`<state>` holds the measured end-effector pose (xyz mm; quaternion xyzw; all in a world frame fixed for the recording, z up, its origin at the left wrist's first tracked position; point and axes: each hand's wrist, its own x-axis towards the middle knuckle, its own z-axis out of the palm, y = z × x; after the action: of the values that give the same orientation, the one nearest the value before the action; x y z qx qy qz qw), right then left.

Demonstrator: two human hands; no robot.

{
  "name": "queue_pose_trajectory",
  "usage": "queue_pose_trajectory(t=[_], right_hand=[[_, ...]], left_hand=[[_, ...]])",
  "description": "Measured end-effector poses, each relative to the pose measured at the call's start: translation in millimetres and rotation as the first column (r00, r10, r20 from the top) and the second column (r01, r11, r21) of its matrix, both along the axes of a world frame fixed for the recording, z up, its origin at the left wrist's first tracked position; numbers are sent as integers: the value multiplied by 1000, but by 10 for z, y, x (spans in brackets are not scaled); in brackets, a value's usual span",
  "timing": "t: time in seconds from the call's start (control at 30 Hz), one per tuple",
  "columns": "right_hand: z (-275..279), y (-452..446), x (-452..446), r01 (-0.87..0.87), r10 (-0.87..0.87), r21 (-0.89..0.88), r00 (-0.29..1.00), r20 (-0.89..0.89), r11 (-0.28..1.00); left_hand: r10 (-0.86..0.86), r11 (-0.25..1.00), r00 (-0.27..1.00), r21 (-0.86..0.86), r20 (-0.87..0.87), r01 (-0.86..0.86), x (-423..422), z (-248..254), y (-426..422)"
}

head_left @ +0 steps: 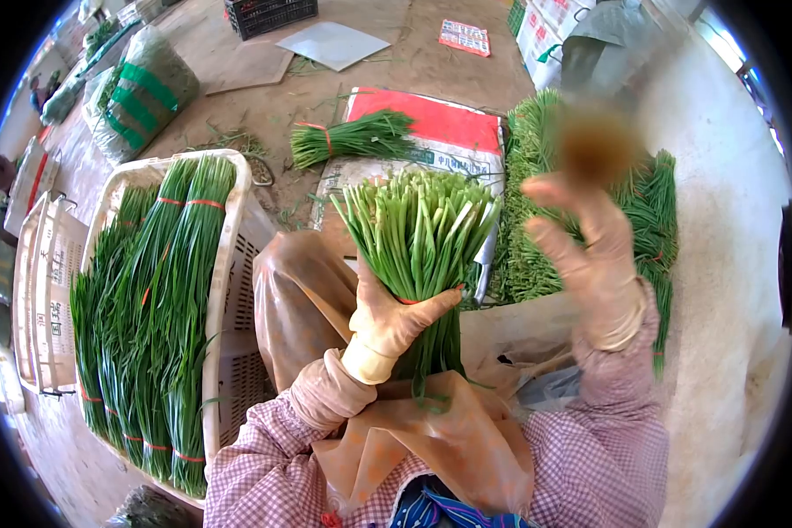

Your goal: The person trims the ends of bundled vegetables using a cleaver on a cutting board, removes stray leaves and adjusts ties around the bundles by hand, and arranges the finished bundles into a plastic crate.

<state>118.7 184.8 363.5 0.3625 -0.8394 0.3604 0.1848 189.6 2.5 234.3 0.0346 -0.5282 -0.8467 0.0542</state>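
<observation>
A bundle of garlic chives point(422, 233) stands upright before me, pale cut ends up and green leaves hanging down. My gloved left hand point(396, 321) is wrapped around it beside a red band. To the right, my gloved right hand point(590, 246) is raised above stacked chives point(532, 255), its visible fingers apart and nothing seen between them. A brown blur covers the view just above that hand and hides some fingertips. Part of a knife blade point(485, 255) shows beside the held bundle. Another banded bundle point(352, 138) lies on a red and white sack point(453, 132).
At my left, a white crate point(209, 352) holds several long banded bundles. Another pale crate point(55, 299) stands beyond it. A green-striped clear bag point(145, 92), a black crate point(268, 16) and a white board point(334, 46) are farther back. A pale wall point(722, 264) runs along the right.
</observation>
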Motion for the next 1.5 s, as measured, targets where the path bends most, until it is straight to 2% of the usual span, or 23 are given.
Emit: queue_pose_trajectory(t=[0.1,0.17,0.3,0.37,0.47,0.5,0.57,0.73,0.8,0.87,0.93,0.97,1.0,1.07,1.1,1.13,1.2,1.23,1.3,1.33,1.4,1.47,1.5], right_hand=[[-107,-290,7,-98,95,-25,992,-83,995],[-159,-374,-5,18,-1,208,997,-82,978],[-214,-439,-20,-16,28,173,997,-70,985],[-236,-472,-51,-11,-2,115,993,114,993],[-355,-527,-114,11,-22,70,988,155,997],[-339,-563,-90,9,-20,70,988,156,997],[-298,-620,-23,141,-118,170,984,-136,975],[-401,-502,-99,49,-50,153,999,4,987],[-435,-486,-121,19,81,-216,891,447,976],[-460,-477,-121,7,132,-280,871,474,960],[-411,-495,-103,182,153,-556,852,501,811],[-360,-441,-143,157,112,-631,924,365,759],[-309,-346,-110,161,114,-632,922,371,758],[-190,-185,37,179,-137,-326,979,148,928],[-143,-182,180,113,-78,-165,975,207,980],[-222,-189,273,110,-76,-160,975,209,981],[-478,-204,371,97,-166,309,965,205,946],[-548,-199,363,95,-164,310,965,205,946],[-618,-216,309,65,-136,180,897,421,982],[-575,-217,299,57,-126,175,900,418,983],[-432,-162,275,10,66,-82,510,857,997],[-394,18,202,-19,530,-540,224,818,841],[-363,45,212,-31,681,-693,225,697,720]], left_hand=[[30,999,998,-42,-54,-33,27,11,66],[43,997,996,-60,-79,-48,33,31,69],[40,999,996,24,-75,-39,45,11,67],[46,999,996,10,-78,-46,43,-8,60],[65,997,991,-41,-116,-70,24,-51,56],[75,996,992,-32,-102,-79,29,-45,55],[85,996,993,-24,-82,-87,34,-39,43],[62,997,995,-45,-82,-66,69,24,58],[11,996,998,88,-68,-5,34,-70,60],[32,999,997,18,-72,-31,28,-103,52],[25,1000,996,10,-82,-25,37,-60,61],[33,999,996,-19,-88,-35,50,-22,62],[43,998,995,-48,-94,-48,64,1,54],[51,997,996,-58,-70,-56,62,-28,29],[54,998,997,-41,-54,-57,53,-46,19],[57,998,998,-23,-36,-57,46,-61,19],[69,995,994,-70,-82,-75,39,-65,50],[60,996,995,-60,-79,-65,51,-51,69],[65,994,994,-85,-87,-73,50,-32,61],[61,991,993,-115,-104,-73,63,-28,49],[51,996,991,-73,-124,-60,75,0,68],[11,999,993,-31,-114,-14,90,-34,82],[6,1000,992,-3,-123,-6,118,-39,110]])
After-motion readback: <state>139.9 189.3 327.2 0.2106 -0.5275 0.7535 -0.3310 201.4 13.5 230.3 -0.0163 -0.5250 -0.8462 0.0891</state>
